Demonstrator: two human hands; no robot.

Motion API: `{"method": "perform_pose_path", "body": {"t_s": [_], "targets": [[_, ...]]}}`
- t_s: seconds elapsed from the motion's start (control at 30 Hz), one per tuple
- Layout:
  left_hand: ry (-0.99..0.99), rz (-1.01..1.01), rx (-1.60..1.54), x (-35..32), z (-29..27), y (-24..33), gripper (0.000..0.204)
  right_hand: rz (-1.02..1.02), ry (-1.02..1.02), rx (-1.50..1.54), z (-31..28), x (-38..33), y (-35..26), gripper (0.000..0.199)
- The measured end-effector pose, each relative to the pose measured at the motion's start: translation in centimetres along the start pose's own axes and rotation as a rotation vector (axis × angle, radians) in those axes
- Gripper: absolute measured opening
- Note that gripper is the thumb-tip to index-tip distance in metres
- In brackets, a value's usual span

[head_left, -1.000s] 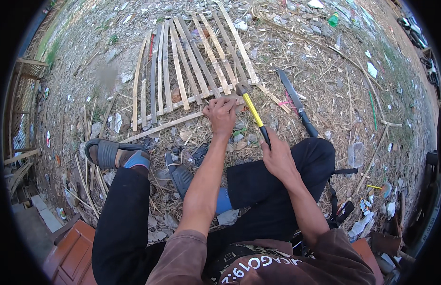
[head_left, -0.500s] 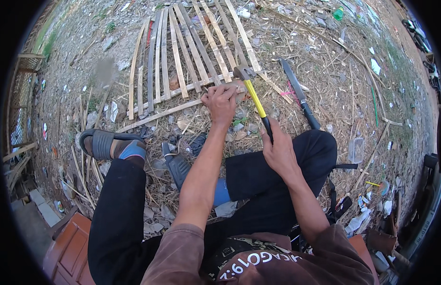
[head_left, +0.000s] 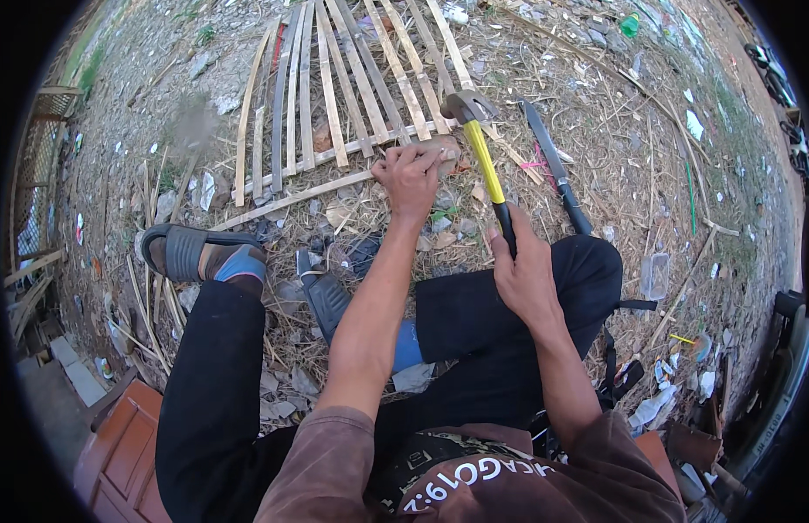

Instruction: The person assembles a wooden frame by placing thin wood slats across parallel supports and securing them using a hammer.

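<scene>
My right hand (head_left: 528, 270) held one hammer (head_left: 481, 157), its fingers closed around the black lower part of the handle. The hammer lay ahead of my right knee, its long axis slanting away from me: grip end nearest my body, yellow shaft and metal head farther off and a little to the left. The head sat crosswise on this axis, near the outer ends of my left fingers but apart from them.

My left hand (head_left: 411, 183) reached forward, fingers bent downward at the upper end of one pale wooden strip (head_left: 291, 202) and beside one reddish stone (head_left: 454, 150); whether they pinched the strip or only pressed on it, I could not tell. The strip ran obliquely from that hand down toward my left sandal (head_left: 185, 253).

Beyond lay about a dozen slats (head_left: 339, 139), fanned out and pointing away from me, their near ends at one crosspiece (head_left: 322, 159). One long knife (head_left: 547, 150) lay to the right of the hammer, blade outward, black handle toward my knee, with pink string (head_left: 533, 164) beside it.

The surface was outdoor ground (head_left: 588, 279) strewn with straw, stones and scraps; one clear plastic box (head_left: 656, 277) lay on the right. A lattice fence (head_left: 40, 179) bounded the far left, and a reddish-brown panel (head_left: 121, 440) stood at lower left.
</scene>
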State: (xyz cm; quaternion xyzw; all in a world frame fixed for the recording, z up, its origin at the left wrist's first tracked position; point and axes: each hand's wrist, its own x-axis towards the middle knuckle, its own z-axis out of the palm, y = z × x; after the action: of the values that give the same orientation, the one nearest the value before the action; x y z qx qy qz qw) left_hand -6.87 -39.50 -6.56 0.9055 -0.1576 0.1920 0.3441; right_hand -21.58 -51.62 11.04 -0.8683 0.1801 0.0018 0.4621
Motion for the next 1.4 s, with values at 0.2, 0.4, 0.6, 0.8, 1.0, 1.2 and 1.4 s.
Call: {"method": "perform_pose_path", "body": {"t_s": [0.2, 0.4, 0.6, 0.8, 1.0, 1.2, 1.4], "targets": [[0.001, 0.005, -0.013, 0.1, 0.6, 0.3, 0.010, -0.066, 0.011, -0.070, 1.1, 0.7, 2.6, 0.031], [-0.070, 0.070, -0.020, 0.5, -1.6, 0.7, 0.017, -0.009, 0.080, 0.039, 0.3, 0.3, 2.3, 0.032], [-0.207, 0.274, 0.112, 1.4, -6.7, -2.8, 0.028, 0.101, 0.066, 0.056, 1.4, -1.3, 5.3, 0.033], [-0.284, 0.283, 0.243, 1.2, -8.8, -5.5, 0.025, 0.116, 0.070, 0.089, 1.0, -1.2, 5.1, 0.033], [-0.281, 0.243, 0.186, 0.9, -8.4, -5.9, 0.020, 0.006, -0.006, -0.032, 1.4, -1.4, 4.7, 0.029], [-0.183, 0.300, 0.134, 0.9, -7.9, -5.9, 0.019, 0.032, -0.061, -0.095, 1.4, -1.2, 3.4, 0.027], [-0.380, 0.227, 0.132, 2.6, -8.9, -5.4, 0.025, 0.073, -0.064, -0.118, 0.0, -0.2, 2.7, 0.029]]}}
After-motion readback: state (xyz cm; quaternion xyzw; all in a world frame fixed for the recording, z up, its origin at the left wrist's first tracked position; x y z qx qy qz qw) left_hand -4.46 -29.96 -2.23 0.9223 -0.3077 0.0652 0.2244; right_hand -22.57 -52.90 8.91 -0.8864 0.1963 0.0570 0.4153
